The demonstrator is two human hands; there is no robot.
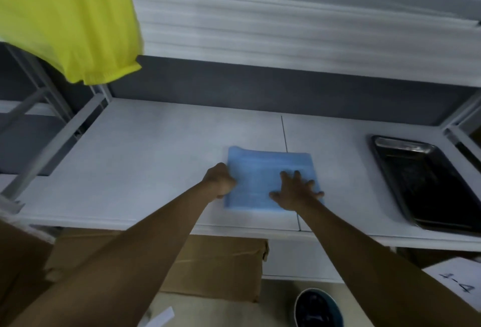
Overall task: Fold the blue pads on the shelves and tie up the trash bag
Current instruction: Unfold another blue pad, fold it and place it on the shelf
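Note:
A folded blue pad (263, 170) lies flat on the white shelf (145, 149), near its front edge. My left hand (220, 180) is curled at the pad's left edge, fingers closed against it; whether it pinches the edge I cannot tell. My right hand (296, 191) rests flat on the pad's right half with its fingers spread. A yellow bag (67, 19) hangs at the upper left, above the shelf and apart from both hands.
A dark metal tray (426, 183) sits at the shelf's right end. A stack of white sheets (286, 27) fills the shelf above. Cardboard boxes (216, 266) stand below the shelf, and a labelled white box (458, 285) sits at the lower right.

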